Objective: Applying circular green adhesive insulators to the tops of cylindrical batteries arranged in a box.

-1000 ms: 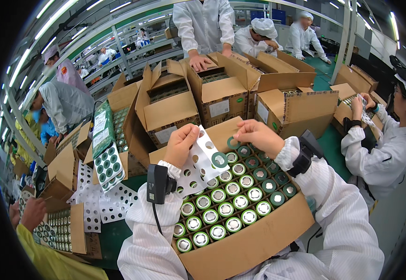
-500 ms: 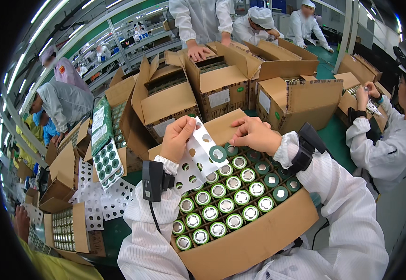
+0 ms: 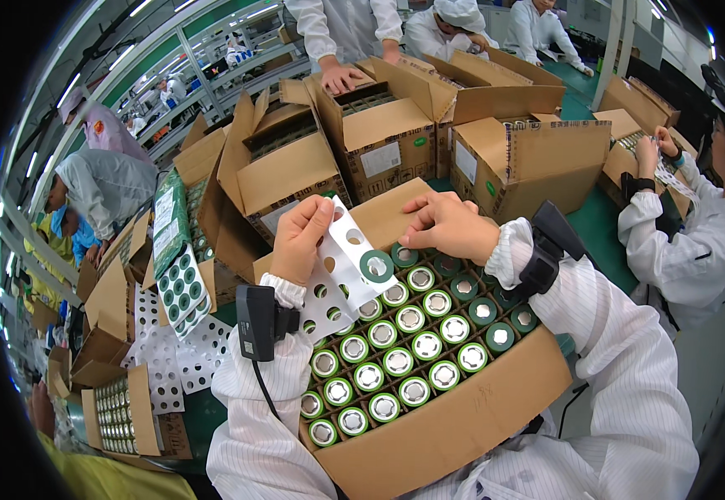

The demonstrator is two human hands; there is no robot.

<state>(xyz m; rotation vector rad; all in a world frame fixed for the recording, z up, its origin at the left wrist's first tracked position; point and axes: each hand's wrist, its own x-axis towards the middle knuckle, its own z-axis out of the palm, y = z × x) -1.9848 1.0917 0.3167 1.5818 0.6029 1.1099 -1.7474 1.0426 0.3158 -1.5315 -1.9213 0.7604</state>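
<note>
My left hand pinches the top of a white backing sheet punched with round holes. One green ring sticker stays on the sheet's lower right corner. Below lies an open cardboard box of upright cylindrical battery cells in a divider grid. Most cells have light green rims and bare silver tops; those toward the right and far side wear dark green rings. My right hand hovers over the far row, thumb and fingertips together beside a ringed cell; whatever is between them is hidden.
Open cartons of cells crowd the far side of the green table. At left lie a green packet, a sheet of green rings and punched white sheets. Co-workers in white stand opposite; one works at right.
The view has shifted slightly, so the box appears a little lower left. My left hand still holds the sheet, and my right hand remains over the same far cells.
</note>
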